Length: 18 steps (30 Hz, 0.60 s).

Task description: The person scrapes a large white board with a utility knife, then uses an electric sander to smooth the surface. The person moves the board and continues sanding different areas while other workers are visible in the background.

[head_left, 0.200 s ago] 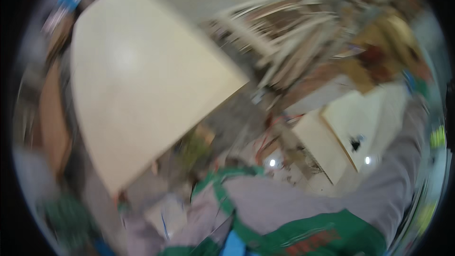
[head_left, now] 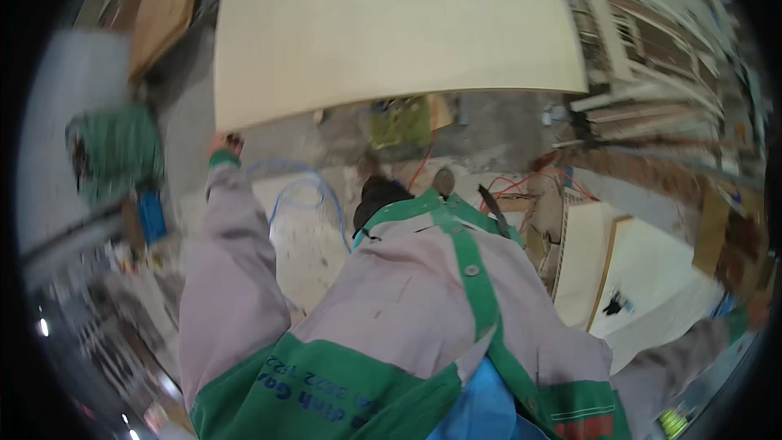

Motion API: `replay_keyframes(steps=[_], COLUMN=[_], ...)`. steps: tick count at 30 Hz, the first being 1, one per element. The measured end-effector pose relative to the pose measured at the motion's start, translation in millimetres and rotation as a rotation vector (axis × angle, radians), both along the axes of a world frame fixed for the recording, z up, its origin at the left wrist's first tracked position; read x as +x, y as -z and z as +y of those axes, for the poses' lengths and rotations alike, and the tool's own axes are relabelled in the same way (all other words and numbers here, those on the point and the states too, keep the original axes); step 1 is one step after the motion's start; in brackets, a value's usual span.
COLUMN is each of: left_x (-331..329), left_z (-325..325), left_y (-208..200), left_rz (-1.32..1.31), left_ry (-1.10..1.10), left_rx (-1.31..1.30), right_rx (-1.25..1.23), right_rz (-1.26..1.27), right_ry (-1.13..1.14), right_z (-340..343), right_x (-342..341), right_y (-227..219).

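L hand (head_left: 227, 144) has its grip closed on nr L corner of lg cream panel (head_left: 395, 28), out front. R hand (head_left: 759, 310) at far R edge; can't tell its grip.

Soft light falls evenly on the cream board (head_left: 395, 28) while the slightly blurred view bends toward black edges.

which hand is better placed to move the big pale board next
Left, most likely: the left hand is at the near left corner of the big pale board, while the right hand is out by the picture's right edge, well apart from the board.
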<state>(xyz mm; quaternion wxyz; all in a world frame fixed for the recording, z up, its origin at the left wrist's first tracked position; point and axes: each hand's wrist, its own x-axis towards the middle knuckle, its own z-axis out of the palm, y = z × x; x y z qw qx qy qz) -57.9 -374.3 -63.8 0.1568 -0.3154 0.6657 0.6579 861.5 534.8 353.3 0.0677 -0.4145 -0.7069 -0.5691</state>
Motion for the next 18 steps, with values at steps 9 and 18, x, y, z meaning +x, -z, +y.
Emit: replay_keyframes(steps=[9,18], left_x=[8.9,6.8], left_z=[17.4,-19.4], left_y=[-23.1,-10.5], left_rz=[-0.007,0.064], left_ry=[-0.033,0.236], left_rx=[-0.095,-0.163], right_rx=[-1.707,-2.053], right_rz=[0.689,0.596], right_ry=[0.138,0.262], right_z=[-293.4,-487.3], right_x=[-177.5,-313.0], right_y=[489.5,494.8])
